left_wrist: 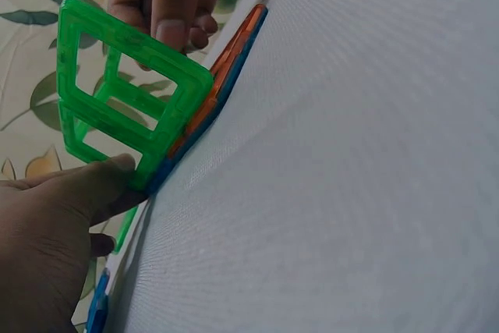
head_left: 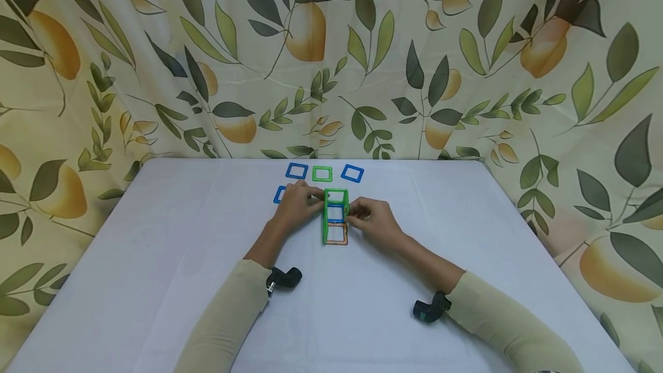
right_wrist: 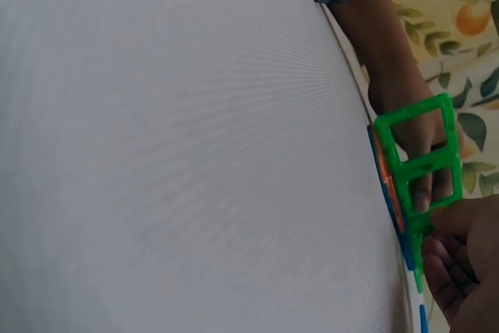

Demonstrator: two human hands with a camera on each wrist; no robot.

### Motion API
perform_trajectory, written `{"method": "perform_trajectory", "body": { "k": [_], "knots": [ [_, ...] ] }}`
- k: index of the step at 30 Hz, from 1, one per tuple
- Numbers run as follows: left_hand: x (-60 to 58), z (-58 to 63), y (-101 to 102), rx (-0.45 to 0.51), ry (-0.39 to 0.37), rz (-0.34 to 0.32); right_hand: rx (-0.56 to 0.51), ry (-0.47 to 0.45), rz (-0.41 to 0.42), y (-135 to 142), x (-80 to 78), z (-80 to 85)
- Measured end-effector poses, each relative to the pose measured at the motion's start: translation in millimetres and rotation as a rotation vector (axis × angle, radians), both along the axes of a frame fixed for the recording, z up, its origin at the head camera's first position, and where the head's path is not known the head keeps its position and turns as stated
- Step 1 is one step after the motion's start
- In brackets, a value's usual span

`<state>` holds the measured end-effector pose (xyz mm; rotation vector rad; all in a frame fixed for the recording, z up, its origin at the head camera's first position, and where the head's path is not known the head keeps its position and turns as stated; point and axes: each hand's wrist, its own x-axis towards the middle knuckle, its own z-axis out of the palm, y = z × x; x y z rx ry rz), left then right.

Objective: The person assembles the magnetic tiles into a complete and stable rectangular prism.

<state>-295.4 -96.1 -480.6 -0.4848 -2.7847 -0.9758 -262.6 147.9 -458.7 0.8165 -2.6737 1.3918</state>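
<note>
A small structure of square magnetic frame tiles stands on the white table, with green tiles (left_wrist: pixel 142 44) upright along its sides. Flat at its near end lies an orange tile (head_left: pixel 338 243), and beyond that a blue tile (head_left: pixel 335 221). From the left, my left hand (head_left: pixel 300 205) pinches the lower part of a green side tile, its thumb showing against the frame in the left wrist view. On the opposite side my right hand (head_left: pixel 377 222) holds a green tile (right_wrist: pixel 429 163) between thumb and fingers. The fingertips are partly hidden behind the tiles.
Beyond the structure lie loose tiles: a blue one (head_left: pixel 297 171), a green one (head_left: pixel 322 174) and another blue one (head_left: pixel 353 173). One more blue tile (head_left: pixel 278 194) is partly covered by my left hand. A patterned leaf-and-fruit curtain (head_left: pixel 331 85) hangs behind the table (head_left: pixel 171 258).
</note>
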Motion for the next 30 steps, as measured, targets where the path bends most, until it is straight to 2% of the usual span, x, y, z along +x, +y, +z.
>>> {"method": "perform_trajectory", "body": {
  "k": [19,24,30],
  "knots": [
    [-1.3,-2.3,-1,-0.006,0.013,-0.012,0.068,-0.047,-0.035,1,-1.5,-2.5],
    [-1.7,-2.2,-1,-0.004,0.022,-0.012,0.067,-0.038,-0.078,3,-5.8,1.4],
    [-1.2,-0.8,0,0.01,0.022,-0.008,0.079,-0.043,-0.153,9,-18.8,1.0]
  ]
}}
